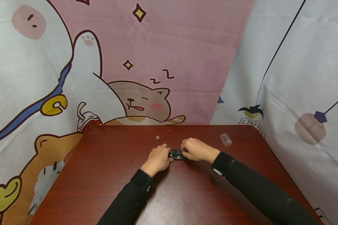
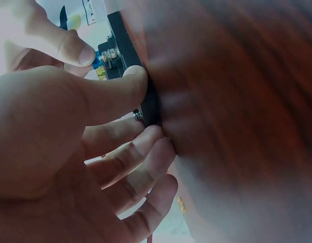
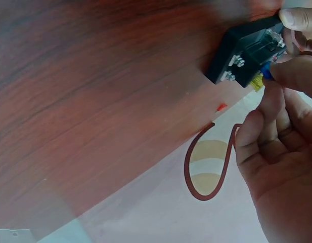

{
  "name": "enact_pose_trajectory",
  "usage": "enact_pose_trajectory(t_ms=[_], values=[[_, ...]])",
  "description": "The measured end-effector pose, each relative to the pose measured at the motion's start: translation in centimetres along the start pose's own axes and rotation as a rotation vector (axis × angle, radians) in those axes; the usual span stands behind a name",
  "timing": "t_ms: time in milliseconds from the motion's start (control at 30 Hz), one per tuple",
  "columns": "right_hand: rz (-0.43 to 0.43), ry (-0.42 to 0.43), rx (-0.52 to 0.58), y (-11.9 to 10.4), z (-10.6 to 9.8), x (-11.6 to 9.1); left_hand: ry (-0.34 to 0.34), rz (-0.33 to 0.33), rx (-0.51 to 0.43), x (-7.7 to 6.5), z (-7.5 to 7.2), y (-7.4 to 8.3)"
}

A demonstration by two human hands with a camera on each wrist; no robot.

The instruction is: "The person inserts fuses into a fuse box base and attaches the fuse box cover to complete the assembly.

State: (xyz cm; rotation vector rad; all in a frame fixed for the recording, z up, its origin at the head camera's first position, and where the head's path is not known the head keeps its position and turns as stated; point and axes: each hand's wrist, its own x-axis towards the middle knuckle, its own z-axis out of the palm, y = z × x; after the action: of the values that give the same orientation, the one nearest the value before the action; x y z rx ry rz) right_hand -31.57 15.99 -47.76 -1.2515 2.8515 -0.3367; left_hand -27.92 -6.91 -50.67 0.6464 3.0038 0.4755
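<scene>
Your left hand [image 1: 156, 160] grips one end of the black block [image 1: 176, 155], which sits between your hands on the tabletop [image 1: 115, 162], toward its far edge; the thumb presses along its side and the fingers bend round the end. Your right hand [image 1: 196, 150] works at the other end, thumb and forefinger pinching a small blue piece [image 3: 267, 71] against the block, just beside a yellow piece [image 3: 257, 81]. Metal screws [image 3: 238, 61] show on the block's upper face, and no lettering can be made out on it. Beyond your left hand lie some tiny pale pieces [image 1: 157, 137] and a red bit [image 1: 168, 131], near each other, while a clear plastic box [image 1: 226, 139] lies well apart to the right. The word LIGHT [image 1: 249, 122] can be read on the white cloth [image 1: 287, 78] behind the right corner, and two Z shapes [image 1: 168, 74] hang over the sleeping cat drawing [image 1: 146, 100]; the white marks on your dark cuffs [image 1: 223, 162] are too small to read
</scene>
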Motion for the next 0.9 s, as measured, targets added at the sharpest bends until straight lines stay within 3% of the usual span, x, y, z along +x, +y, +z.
enact_pose_trajectory(t_ms=[267, 900], values=[[0.027, -0.017, -0.003, -0.18, 0.05, 0.21, -0.007, -0.015, 0.000, -0.03, -0.01, 0.01], [0.081, 0.038, 0.034, 0.35, 0.36, -0.65, -0.002, -0.003, -0.019, -0.03, -0.16, 0.10]])
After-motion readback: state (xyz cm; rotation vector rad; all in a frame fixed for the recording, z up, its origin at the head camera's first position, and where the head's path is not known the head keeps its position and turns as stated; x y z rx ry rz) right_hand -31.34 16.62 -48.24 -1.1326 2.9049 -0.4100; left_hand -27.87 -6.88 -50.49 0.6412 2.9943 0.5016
